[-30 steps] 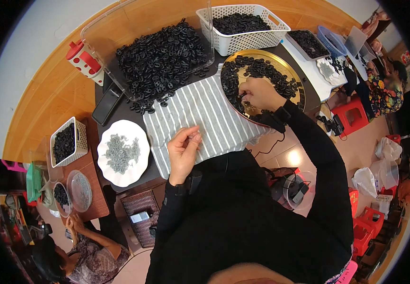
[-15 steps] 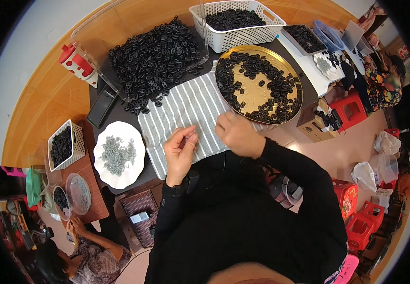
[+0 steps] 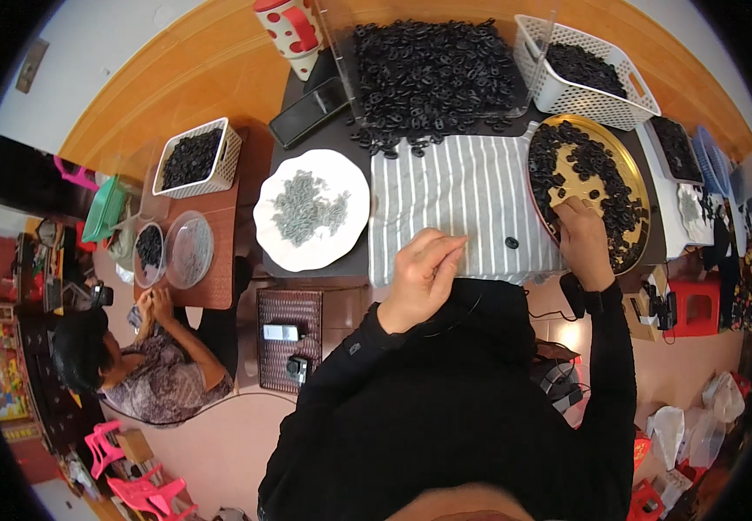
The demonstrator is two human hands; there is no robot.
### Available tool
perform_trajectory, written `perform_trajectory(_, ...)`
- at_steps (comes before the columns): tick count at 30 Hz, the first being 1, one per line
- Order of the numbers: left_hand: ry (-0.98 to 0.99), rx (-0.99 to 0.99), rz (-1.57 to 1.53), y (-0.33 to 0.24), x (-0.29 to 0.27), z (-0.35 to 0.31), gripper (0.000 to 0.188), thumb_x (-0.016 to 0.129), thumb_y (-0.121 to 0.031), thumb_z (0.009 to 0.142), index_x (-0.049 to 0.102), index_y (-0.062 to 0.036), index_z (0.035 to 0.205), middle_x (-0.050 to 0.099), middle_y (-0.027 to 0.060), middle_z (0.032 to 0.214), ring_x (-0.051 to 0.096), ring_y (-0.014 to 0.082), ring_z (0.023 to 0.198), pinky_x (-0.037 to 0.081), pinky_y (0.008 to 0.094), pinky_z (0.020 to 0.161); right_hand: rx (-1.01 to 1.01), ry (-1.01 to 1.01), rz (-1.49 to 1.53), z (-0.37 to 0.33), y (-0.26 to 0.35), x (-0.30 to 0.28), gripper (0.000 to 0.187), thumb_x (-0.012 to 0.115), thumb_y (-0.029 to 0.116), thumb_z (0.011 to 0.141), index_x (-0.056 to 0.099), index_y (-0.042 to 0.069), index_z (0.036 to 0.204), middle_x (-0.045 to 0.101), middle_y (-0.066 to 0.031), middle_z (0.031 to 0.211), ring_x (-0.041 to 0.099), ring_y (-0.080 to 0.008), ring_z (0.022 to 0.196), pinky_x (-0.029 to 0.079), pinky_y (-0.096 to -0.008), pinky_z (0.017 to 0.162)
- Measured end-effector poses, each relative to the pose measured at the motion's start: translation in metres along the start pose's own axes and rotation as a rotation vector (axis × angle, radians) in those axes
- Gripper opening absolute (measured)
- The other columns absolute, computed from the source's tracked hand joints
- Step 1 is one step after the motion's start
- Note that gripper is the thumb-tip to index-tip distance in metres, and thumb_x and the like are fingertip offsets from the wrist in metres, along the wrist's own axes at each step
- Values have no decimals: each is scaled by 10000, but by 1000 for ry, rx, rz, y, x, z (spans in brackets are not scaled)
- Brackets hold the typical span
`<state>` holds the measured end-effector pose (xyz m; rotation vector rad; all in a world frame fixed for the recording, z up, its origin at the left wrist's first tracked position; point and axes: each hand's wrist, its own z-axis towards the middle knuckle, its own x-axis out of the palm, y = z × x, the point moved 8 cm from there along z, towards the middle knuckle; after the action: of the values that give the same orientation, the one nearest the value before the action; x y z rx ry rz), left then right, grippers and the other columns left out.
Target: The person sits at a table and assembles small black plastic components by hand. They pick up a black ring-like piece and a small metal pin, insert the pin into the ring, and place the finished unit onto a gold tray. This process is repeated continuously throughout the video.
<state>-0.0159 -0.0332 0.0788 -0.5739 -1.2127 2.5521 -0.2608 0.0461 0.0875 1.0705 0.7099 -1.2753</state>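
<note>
My left hand [image 3: 424,276] hovers at the near edge of a grey-and-white striped cloth [image 3: 454,187]. Its thumb and forefinger are pinched together; whatever may be between them is too small to name. A single black oval plastic piece [image 3: 511,243] lies on the cloth, to the right of that hand. My right hand [image 3: 586,243] reaches over the near left rim of a round gold tray [image 3: 643,187]. Its bunched fingertips are down among the small black pieces [image 3: 602,161], and what they grip is hidden.
A clear bin [image 3: 341,78] of black pieces stands behind the cloth, beside a white basket [image 3: 628,113]. At left are a white scalloped plate [image 3: 267,213] of small grey parts, a phone [image 3: 311,111] and a polka-dot cup [image 3: 293,35]. A co-worker [image 3: 150,373] sits at a brown table [image 3: 219,291].
My right hand has moved from above the cloth to the gold tray. A black piece now shows on the cloth. The whole view has swung left; my left hand stays pinched.
</note>
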Motion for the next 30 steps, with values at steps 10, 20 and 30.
perform_trajectory(10, 151, -30, 775, 15, -30, 3, 190, 565, 82, 720, 605, 110, 904, 522, 200, 903, 516, 374, 876, 469, 438, 750, -180, 128, -266, 2, 12, 13, 58, 552, 3, 736, 566, -24, 786, 556, -169, 861, 580, -346, 838, 494, -423, 722)
perform_trajectory(20, 243, 13, 890, 14, -18, 2, 140, 575, 70, 681, 548, 50, 817, 505, 194, 901, 513, 361, 855, 460, 434, 726, -162, 12, -219, 4, 4, 8, 84, 587, 6, 749, 557, 6, 827, 559, -151, 819, 604, -324, 802, 499, -396, 696)
perform_trajectory(30, 89, -90, 235, 11, -2, 14, 43, 588, 56, 881, 597, 40, 919, 611, 127, 790, 609, 242, 673, 477, 330, 619, -197, -133, 405, 16, 77, 6, 276, 581, -71, 692, 659, 2, 946, 567, -132, 782, 616, -276, 745, 479, -409, 635)
